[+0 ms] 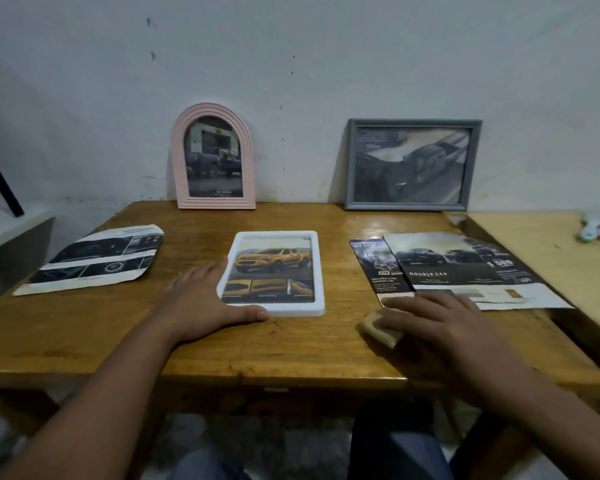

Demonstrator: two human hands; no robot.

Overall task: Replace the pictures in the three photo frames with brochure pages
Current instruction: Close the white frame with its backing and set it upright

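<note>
Photo frames: the white frame lies flat in the middle of the wooden table, and my left hand rests open against its near left corner. My right hand lies flat, fingers spread, over a small tan block beside the brochure pages. The pink arched frame and grey frame stand against the wall.

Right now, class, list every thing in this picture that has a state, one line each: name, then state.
Pink arched frame: upright against the wall, truck picture inside.
Grey frame: leaning on the wall, filled.
White frame: flat on the table, yellow truck page showing.
Left hand: open, touching the white frame's edge.
Right hand: resting on a tan block.
Left brochure page: flat, cut.
Right brochure pages: flat, overlapping.
</note>
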